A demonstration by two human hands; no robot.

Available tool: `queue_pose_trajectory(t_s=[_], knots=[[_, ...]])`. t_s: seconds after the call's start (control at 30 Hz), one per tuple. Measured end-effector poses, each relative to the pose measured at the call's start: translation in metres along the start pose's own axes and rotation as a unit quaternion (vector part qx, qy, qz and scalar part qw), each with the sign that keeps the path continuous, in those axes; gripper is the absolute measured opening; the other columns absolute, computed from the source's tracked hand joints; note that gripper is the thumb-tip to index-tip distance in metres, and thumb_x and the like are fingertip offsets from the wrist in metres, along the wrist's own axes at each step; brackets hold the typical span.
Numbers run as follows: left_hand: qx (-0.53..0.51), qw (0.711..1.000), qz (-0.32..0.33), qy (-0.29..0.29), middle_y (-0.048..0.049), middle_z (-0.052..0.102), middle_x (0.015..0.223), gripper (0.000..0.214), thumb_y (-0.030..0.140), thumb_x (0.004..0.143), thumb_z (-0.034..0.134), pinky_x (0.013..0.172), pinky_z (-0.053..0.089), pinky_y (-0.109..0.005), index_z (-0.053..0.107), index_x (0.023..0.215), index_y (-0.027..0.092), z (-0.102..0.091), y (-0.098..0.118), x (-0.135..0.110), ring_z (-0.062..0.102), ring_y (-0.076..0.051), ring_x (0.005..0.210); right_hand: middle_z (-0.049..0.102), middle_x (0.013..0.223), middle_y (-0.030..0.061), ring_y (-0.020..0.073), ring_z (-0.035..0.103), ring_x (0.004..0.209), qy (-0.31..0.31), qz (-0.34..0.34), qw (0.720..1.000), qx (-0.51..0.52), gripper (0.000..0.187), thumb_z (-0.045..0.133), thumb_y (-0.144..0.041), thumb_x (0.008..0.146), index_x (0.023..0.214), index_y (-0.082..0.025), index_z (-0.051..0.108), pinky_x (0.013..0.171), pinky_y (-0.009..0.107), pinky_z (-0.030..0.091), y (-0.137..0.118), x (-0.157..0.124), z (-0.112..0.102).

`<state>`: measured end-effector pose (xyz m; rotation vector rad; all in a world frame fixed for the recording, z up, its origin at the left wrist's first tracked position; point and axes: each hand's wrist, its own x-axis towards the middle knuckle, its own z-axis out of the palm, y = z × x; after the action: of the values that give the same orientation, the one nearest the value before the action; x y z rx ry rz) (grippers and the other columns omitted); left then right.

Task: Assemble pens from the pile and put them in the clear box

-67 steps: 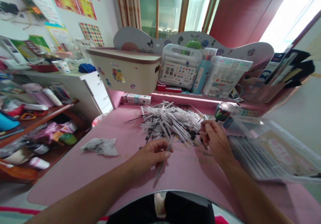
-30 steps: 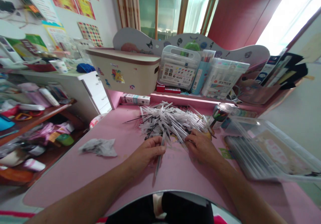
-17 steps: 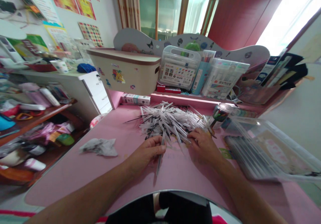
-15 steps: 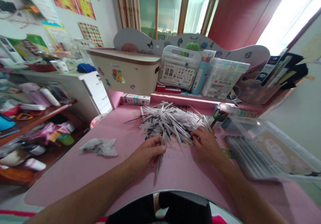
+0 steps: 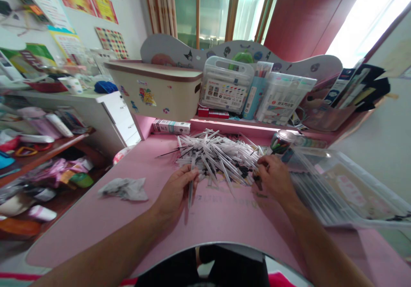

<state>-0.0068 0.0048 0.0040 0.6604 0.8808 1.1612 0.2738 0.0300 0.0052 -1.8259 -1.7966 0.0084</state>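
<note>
My left hand [image 5: 180,184] is closed in a pinch around a slim grey pen [image 5: 190,192], which stands nearly upright over the pink desk, in front of the pile. A heap of white pen refills [image 5: 218,152], thin and loosely crossed, fills the back middle of the desk. Small black pieces [image 5: 245,170] lie among them. At the heap's right edge is my right hand [image 5: 275,176], its fingers curled and pinched together. A small dark shape shows under those fingertips; what they hold is too blurred to name.
On the right stands a clear plastic box [image 5: 345,218] with grey pens [image 5: 313,192] inside. A drink can [image 5: 282,141] is behind my right hand. A crumpled tissue [image 5: 123,189] lies on the left. A beige bin [image 5: 160,92] and marker cases [image 5: 226,85] line the shelf.
My left hand has moved left with the pen, away from the heap's front middle. My right hand has shifted right along the heap's edge. The view has turned slightly.
</note>
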Motion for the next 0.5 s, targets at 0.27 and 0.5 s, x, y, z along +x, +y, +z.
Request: queue_pose_trajectory(t_s=[0.27, 0.5], knots=[[0.024, 0.999, -0.012, -0.018, 0.0053, 0.056, 0.060, 0.024, 0.030, 0.072, 0.077, 0.040, 0.036, -0.013, 0.059, 0.080, 0.016, 0.003, -0.003, -0.002, 0.046, -0.004, 0.043, 0.070, 0.084, 0.0093, 0.0206, 0.062, 0.079, -0.216, 0.023, 0.968, -0.124, 0.016, 0.053, -0.019, 0.083, 0.080, -0.016, 0.069, 0.063, 0.028, 0.032, -0.010, -0.008, 0.000], [0.044, 0.998, -0.007, -0.035, 0.0016, 0.064, 0.069, 0.028, 0.031, 0.071, 0.079, 0.044, 0.043, -0.015, 0.059, 0.081, 0.015, -0.001, -0.006, 0.001, 0.056, -0.006, 0.047, 0.072, 0.092, 0.0111, 0.0229, 0.065, 0.085, -0.232, 0.050, 0.960, -0.145, 0.020, 0.050, -0.017, 0.085, 0.087, -0.015, 0.070, 0.064, 0.029, 0.033, -0.026, -0.011, -0.004]])
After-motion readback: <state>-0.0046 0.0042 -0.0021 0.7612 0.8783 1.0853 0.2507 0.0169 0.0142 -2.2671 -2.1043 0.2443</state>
